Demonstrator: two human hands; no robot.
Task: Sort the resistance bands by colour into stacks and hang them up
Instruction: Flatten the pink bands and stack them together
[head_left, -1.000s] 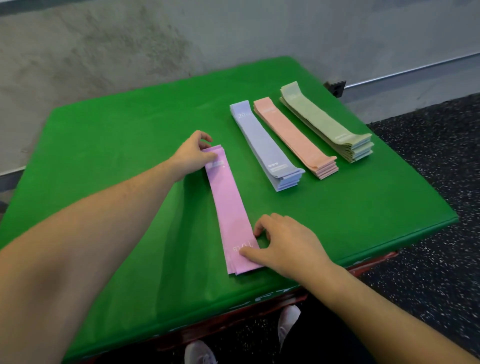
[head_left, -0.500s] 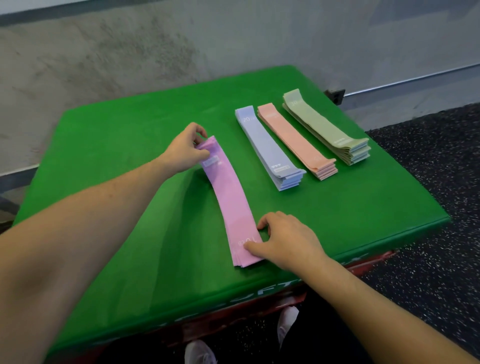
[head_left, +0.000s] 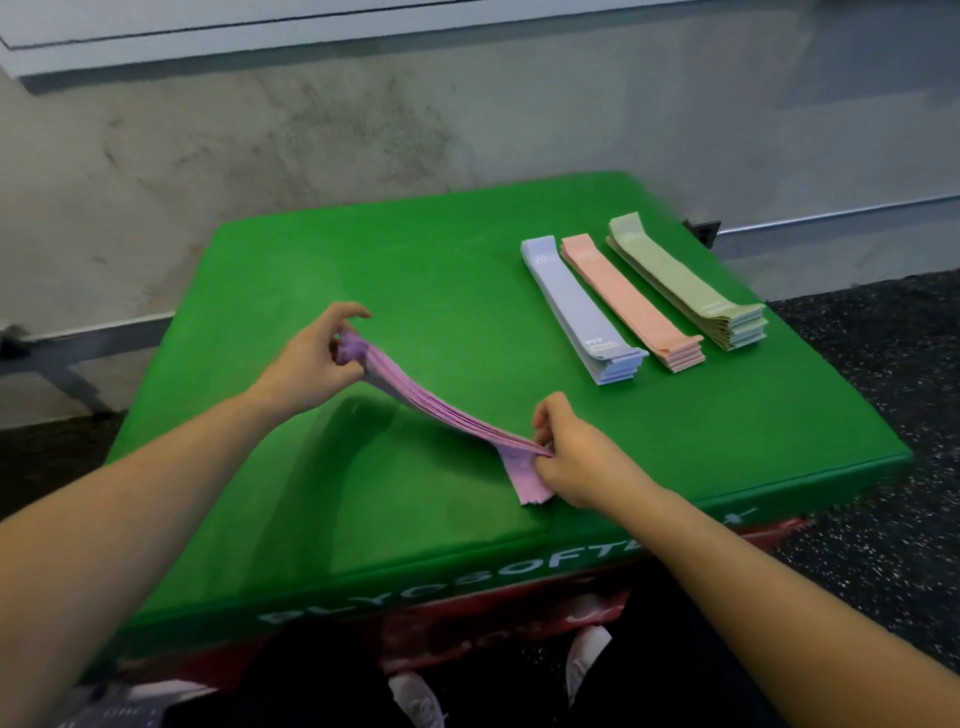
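left hand (head_left: 306, 371) and right hand (head_left: 576, 465) pinching pink band stack (head_left: 441, 408) ends

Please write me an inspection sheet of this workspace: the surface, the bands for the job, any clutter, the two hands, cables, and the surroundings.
Surface: green padded box top, white lettering on its front edge, red layer beneath.
Job's things: pink band stack lifted off the pad and sagging between both hands; blue stack, peach stack and green stack lie flat side by side at the far right.
Clutter: nothing seen.
Hands: left hand pinches the pink stack's far end; right hand pinches its near end.
Cables: nothing seen.
Surroundings: grey concrete wall, dark speckled floor, white shoes below.
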